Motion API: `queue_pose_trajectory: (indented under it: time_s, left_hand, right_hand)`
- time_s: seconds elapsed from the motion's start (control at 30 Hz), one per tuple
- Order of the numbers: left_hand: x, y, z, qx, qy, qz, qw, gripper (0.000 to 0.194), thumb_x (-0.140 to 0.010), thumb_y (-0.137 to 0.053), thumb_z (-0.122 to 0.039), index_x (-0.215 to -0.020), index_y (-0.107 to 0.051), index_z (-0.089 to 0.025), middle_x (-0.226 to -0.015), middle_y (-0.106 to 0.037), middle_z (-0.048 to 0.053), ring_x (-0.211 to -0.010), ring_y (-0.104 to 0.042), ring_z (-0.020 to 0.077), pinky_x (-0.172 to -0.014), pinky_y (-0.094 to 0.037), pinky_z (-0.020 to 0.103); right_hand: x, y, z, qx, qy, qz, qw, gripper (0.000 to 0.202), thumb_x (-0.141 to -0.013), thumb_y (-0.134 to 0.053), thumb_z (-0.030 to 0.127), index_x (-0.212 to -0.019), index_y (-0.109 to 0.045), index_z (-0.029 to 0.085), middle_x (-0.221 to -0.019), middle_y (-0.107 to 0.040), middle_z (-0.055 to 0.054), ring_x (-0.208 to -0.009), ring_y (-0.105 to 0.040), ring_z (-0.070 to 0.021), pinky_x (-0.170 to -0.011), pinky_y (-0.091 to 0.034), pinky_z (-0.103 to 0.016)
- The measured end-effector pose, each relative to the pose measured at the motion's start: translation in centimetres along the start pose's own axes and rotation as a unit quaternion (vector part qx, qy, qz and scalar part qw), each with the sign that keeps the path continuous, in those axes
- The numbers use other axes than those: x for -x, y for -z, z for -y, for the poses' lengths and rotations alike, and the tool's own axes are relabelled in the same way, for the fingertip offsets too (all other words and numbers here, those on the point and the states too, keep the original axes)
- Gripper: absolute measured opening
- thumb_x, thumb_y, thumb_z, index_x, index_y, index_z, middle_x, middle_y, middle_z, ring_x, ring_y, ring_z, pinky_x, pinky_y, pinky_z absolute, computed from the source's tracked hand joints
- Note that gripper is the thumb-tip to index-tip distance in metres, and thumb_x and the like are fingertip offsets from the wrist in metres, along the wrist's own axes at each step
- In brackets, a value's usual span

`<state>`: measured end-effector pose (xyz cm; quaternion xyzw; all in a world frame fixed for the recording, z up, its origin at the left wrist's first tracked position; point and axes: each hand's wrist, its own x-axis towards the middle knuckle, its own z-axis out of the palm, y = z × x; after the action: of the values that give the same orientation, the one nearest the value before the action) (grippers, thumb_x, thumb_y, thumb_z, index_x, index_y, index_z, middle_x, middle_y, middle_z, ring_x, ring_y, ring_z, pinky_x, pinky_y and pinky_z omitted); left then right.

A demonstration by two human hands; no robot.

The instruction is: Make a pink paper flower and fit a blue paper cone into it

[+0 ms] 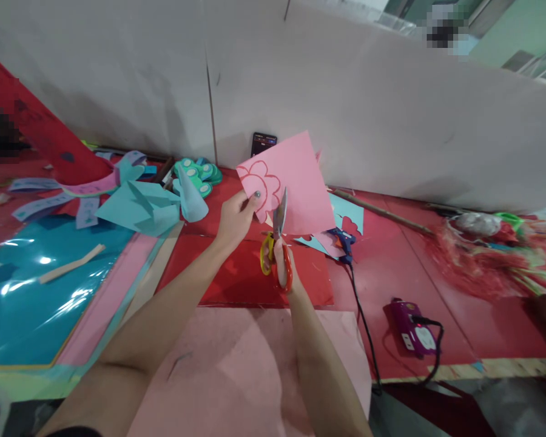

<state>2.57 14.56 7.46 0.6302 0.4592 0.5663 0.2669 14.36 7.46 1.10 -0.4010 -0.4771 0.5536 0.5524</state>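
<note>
Bare forearms [177,300] reach forward, converging; the left hand [236,220] pinches, thumb [251,203] uppermost, while the right hand [280,260] curls nearby, slightly lower.

Pretty even indoor light, looks like it's from overhead. Harsh white glare on the glossy blue sheet [22,315], lower left. Soft shadows on the grey wall [118,73] up top. Pink card [303,188] mid-frame reads fine, but the red netting [473,267] far right goes mushy. Wide-angle stretch near the edges, pixelated blocks upper right and far left.

Pink paper [306,197] bears a red flower outline [266,182].
</note>
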Motion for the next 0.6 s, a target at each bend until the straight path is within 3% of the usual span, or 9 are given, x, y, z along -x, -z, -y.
queue_pose_trajectory:
  time_s: [0.17,0.4,0.6]
  left_hand:
    - [0.11,-0.06,-0.19,-0.005,-0.005,0.018,1.0,0.033,-0.084,-0.049,-0.042,-0.064,-0.053,-0.016,-0.062,-0.054,-0.002,-0.061,-0.046,0.0112,-0.059,-0.037,0.021]
    - [-0.01,0.12,-0.4,-0.017,-0.002,0.039,0.999,0.033,-0.083,-0.048,-0.041,-0.062,-0.05,-0.016,-0.057,-0.048,-0.002,-0.057,-0.043,0.0107,-0.055,-0.035,0.022]
    - [-0.05,0.21,-0.54,-0.015,-0.008,0.04,0.999,0.034,-0.083,-0.048,-0.042,-0.059,-0.047,-0.017,-0.055,-0.046,-0.003,-0.055,-0.04,0.0103,-0.052,-0.033,0.021]
  right_hand:
    - [0.02,0.15,0.05,0.015,0.021,0.01,1.0,0.041,-0.087,-0.036,0.06,-0.073,-0.044,0.021,-0.051,-0.038,0.006,-0.041,-0.036,-0.0075,-0.04,-0.033,-0.022]
    - [-0.17,0.23,-0.18,0.01,-0.001,-0.042,0.999,0.046,-0.081,-0.049,0.06,-0.106,-0.053,0.022,-0.053,-0.035,0.008,-0.041,-0.032,-0.0068,-0.039,-0.03,-0.021]
    - [-0.07,0.11,0.13,0.016,0.003,-0.05,0.999,0.048,-0.081,-0.049,0.058,-0.112,-0.053,0.022,-0.053,-0.036,0.007,-0.041,-0.034,-0.0068,-0.039,-0.031,-0.02]
